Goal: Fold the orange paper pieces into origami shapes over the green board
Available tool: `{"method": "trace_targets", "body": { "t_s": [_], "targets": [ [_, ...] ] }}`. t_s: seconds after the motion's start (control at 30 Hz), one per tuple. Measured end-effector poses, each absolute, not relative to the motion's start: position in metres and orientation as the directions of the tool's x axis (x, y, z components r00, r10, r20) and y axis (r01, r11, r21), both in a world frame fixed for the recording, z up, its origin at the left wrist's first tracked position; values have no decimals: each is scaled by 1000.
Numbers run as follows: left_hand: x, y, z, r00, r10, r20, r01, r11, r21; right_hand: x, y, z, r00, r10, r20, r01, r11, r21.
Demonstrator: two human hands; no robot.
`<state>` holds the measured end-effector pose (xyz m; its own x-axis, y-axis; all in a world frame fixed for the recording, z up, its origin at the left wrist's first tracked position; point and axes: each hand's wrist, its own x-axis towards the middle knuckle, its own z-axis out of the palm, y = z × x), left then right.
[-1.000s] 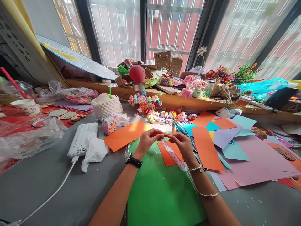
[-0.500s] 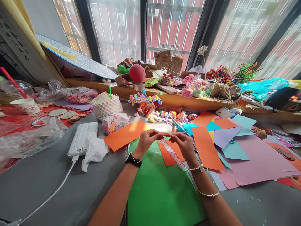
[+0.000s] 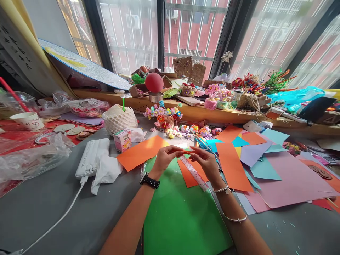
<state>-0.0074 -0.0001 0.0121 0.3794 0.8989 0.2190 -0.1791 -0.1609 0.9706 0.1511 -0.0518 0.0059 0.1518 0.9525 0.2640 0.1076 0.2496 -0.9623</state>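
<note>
My left hand (image 3: 167, 156) pinches one end of a narrow folded piece of orange paper (image 3: 187, 152). At its other end, my right hand (image 3: 205, 159) has thumb and fingers closed on the same piece. Both hands hang over the far part of a green cutting mat or folder (image 3: 183, 216). Just below them lies a clear pink-patterned ruler (image 3: 195, 173), resting across a sheet of orange paper (image 3: 187, 177). Another orange sheet (image 3: 142, 152) is left of my left hand, and an orange strip (image 3: 233, 166) lies right of my right hand.
Coloured papers, including a large pink sheet (image 3: 292, 180), overlap on the right. To the left are a white power bank (image 3: 91, 156) with a cable, a crumpled tissue (image 3: 106, 173), and a pink box (image 3: 122, 140). Paper flowers (image 3: 164, 115) and a wrapped coconut (image 3: 119, 118) stand behind.
The fingers of my right hand have straightened and shifted slightly along the orange paper. My left hand keeps its pinch, and the view has moved a little.
</note>
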Motion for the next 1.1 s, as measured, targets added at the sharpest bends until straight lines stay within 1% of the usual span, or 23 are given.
{"method": "trace_targets", "body": {
  "t_s": [0.07, 0.13, 0.4, 0.63, 0.93, 1.1],
  "targets": [
    [-7, -1, 13, 368, 902, 224, -171, -172, 970, 152, -51, 5, 136, 964, 230, 102, 217, -971],
    [-7, -1, 13, 371, 899, 232, -157, -186, 970, 152, -51, 5, 122, 966, 228, 123, 213, -969],
    [-6, 0, 9, 417, 872, 257, -169, -203, 965, 150, -52, 5, 186, 930, 319, 229, 274, -934],
    [-7, 1, 9, 435, 860, 268, -175, -211, 962, 150, -51, 3, 181, 929, 323, 251, 274, -928],
    [-10, 0, 15, 386, 897, 216, -165, -164, 973, 149, -51, 5, 129, 942, 309, 216, 277, -936],
    [-9, 1, 12, 402, 896, 189, -119, -153, 981, 148, -50, 3, 125, 943, 309, 310, 258, -915]
  ]
}}
